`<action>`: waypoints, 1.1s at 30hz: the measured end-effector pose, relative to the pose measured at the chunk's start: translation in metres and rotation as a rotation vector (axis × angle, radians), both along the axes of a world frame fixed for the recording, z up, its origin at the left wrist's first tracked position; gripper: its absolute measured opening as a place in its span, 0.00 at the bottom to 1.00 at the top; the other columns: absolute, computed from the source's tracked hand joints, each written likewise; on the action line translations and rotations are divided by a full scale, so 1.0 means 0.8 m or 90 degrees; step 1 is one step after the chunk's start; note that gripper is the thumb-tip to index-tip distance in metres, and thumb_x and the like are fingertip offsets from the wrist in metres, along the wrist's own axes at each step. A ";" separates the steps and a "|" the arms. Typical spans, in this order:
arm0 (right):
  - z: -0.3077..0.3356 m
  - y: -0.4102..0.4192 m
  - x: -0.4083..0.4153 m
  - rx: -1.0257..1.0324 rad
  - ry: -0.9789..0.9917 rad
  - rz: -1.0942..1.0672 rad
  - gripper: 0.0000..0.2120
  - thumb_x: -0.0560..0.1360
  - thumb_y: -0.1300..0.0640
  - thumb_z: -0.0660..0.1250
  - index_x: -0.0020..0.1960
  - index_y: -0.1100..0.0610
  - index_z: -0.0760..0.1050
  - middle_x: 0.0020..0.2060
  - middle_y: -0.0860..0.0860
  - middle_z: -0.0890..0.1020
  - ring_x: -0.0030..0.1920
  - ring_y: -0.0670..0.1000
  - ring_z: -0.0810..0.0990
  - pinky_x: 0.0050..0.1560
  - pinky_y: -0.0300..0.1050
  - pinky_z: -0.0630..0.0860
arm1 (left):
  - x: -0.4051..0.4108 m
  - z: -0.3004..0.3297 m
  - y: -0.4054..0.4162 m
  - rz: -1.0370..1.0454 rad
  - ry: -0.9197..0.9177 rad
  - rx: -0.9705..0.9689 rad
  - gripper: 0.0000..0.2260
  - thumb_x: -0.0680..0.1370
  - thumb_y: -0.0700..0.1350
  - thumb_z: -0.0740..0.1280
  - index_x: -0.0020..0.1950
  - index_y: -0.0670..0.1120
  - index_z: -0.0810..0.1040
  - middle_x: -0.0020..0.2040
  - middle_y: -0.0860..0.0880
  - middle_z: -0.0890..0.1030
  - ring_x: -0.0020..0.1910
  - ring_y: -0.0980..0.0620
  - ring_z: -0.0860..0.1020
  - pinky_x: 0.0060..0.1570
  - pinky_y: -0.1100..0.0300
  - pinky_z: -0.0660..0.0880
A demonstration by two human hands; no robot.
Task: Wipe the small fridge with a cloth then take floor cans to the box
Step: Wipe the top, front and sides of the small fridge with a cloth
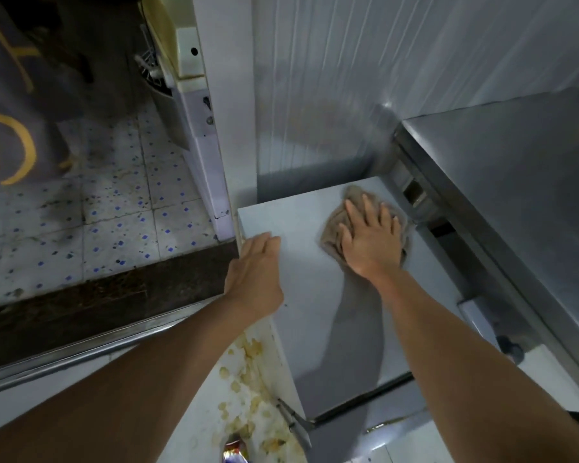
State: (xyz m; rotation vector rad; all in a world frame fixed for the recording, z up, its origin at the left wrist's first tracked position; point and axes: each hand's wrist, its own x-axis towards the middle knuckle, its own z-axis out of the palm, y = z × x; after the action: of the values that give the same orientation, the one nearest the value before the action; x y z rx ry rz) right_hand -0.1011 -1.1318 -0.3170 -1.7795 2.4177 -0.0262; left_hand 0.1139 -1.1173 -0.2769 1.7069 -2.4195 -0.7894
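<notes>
The small white fridge (308,295) stands low in a corner, and I look down on its flat top. A beige-brown cloth (331,228) lies crumpled near the far right of that top. My right hand (371,238) presses flat on the cloth with the fingers spread. Along the fridge's left top edge rests my left hand (258,269), fingers straight and holding nothing. At the bottom edge a crumpled shiny can (235,453) lies on the floor.
A steel counter (515,182) rises at the right, close to the fridge. A white wall panel and door frame (224,105) stand behind. Spotted floor tiles (97,228) and a dark threshold (81,309) lie left. Yellowish stains (248,372) mark the surface beside the fridge.
</notes>
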 end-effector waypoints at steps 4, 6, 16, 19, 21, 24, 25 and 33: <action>0.002 0.067 0.053 -0.038 -0.005 0.090 0.29 0.78 0.41 0.45 0.77 0.47 0.52 0.77 0.51 0.51 0.76 0.61 0.49 0.73 0.60 0.44 | -0.020 0.003 0.003 0.040 -0.066 0.041 0.34 0.72 0.42 0.66 0.74 0.53 0.55 0.76 0.50 0.48 0.75 0.49 0.46 0.68 0.47 0.58; 0.005 0.100 0.064 -0.027 -0.021 0.172 0.30 0.76 0.40 0.45 0.76 0.47 0.56 0.77 0.50 0.55 0.76 0.61 0.51 0.73 0.60 0.46 | -0.033 0.006 0.004 0.058 -0.084 0.078 0.34 0.72 0.45 0.67 0.74 0.57 0.55 0.76 0.50 0.44 0.75 0.48 0.43 0.68 0.45 0.57; 0.005 0.001 -0.066 -0.027 -0.006 -0.031 0.28 0.79 0.41 0.49 0.77 0.46 0.50 0.77 0.52 0.50 0.75 0.62 0.50 0.74 0.61 0.46 | -0.064 0.002 0.002 0.077 -0.240 0.033 0.30 0.76 0.42 0.60 0.74 0.58 0.51 0.77 0.44 0.44 0.74 0.40 0.47 0.68 0.43 0.56; 0.006 0.017 -0.061 -0.032 -0.007 -0.058 0.28 0.79 0.41 0.49 0.77 0.46 0.50 0.77 0.54 0.51 0.75 0.62 0.50 0.74 0.61 0.46 | -0.067 0.004 0.002 0.084 -0.250 0.047 0.31 0.75 0.41 0.60 0.74 0.58 0.51 0.77 0.44 0.44 0.74 0.40 0.47 0.68 0.43 0.57; 0.009 0.047 -0.063 -0.030 -0.001 -0.078 0.29 0.79 0.40 0.48 0.77 0.47 0.49 0.76 0.55 0.51 0.74 0.62 0.51 0.73 0.61 0.47 | -0.067 0.004 0.004 0.097 -0.233 0.052 0.30 0.75 0.41 0.59 0.74 0.58 0.52 0.77 0.45 0.44 0.75 0.41 0.46 0.69 0.42 0.58; 0.012 0.106 -0.071 -0.016 0.017 -0.119 0.30 0.78 0.40 0.48 0.77 0.47 0.48 0.76 0.57 0.54 0.73 0.63 0.55 0.72 0.61 0.51 | -0.067 0.007 0.007 0.107 -0.212 0.042 0.29 0.75 0.40 0.59 0.73 0.59 0.54 0.76 0.46 0.46 0.74 0.42 0.47 0.68 0.41 0.58; 0.012 0.122 -0.070 -0.005 0.032 -0.125 0.30 0.77 0.40 0.48 0.77 0.47 0.48 0.75 0.58 0.54 0.73 0.63 0.56 0.71 0.61 0.52 | -0.067 0.007 0.010 0.106 -0.217 0.025 0.29 0.75 0.41 0.60 0.73 0.58 0.55 0.76 0.46 0.47 0.74 0.42 0.49 0.67 0.41 0.58; 0.011 0.088 -0.083 0.022 -0.011 -0.142 0.31 0.77 0.38 0.48 0.77 0.47 0.46 0.76 0.61 0.52 0.72 0.67 0.56 0.71 0.65 0.53 | -0.085 0.002 0.040 0.041 -0.246 -0.013 0.30 0.75 0.45 0.61 0.74 0.57 0.53 0.77 0.48 0.48 0.74 0.44 0.51 0.68 0.42 0.55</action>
State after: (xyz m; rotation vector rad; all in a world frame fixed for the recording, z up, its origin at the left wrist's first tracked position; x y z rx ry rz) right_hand -0.1675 -1.0612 -0.3081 -1.4806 2.5752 -0.0219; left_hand 0.0457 -1.0853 -0.2750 2.0825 -2.5729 -0.4591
